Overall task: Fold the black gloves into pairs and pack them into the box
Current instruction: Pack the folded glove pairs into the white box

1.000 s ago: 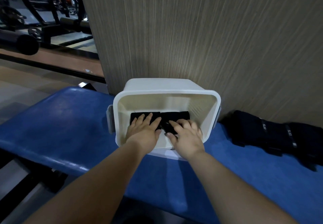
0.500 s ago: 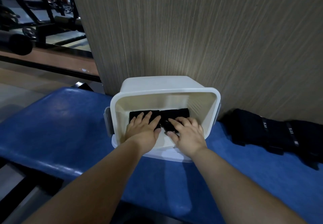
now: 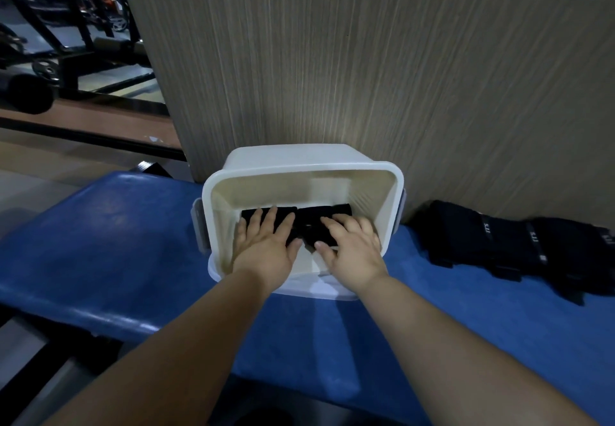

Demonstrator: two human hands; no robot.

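A white plastic box [image 3: 392, 192] stands on the blue padded bench [image 3: 100, 246], against the wood-grain wall. Two folded black glove bundles [image 3: 309, 222] lie side by side on its floor. My left hand [image 3: 266, 242] lies flat on the left bundle with straight, spread fingers. My right hand [image 3: 352, 246] presses on the right bundle, fingers a little bent. Both hands hide the near parts of the bundles. A pile of loose black gloves [image 3: 519, 242] lies on the bench to the right of the box.
The wood-grain wall [image 3: 366, 59] rises directly behind the box. Gym machines and weight plates [image 3: 50, 69] stand at the far left beyond the bench. The bench's front edge runs below my forearms, with dark floor under it.
Both hands stay on the bundles in the box, almost unmoved. The view has shifted slightly.
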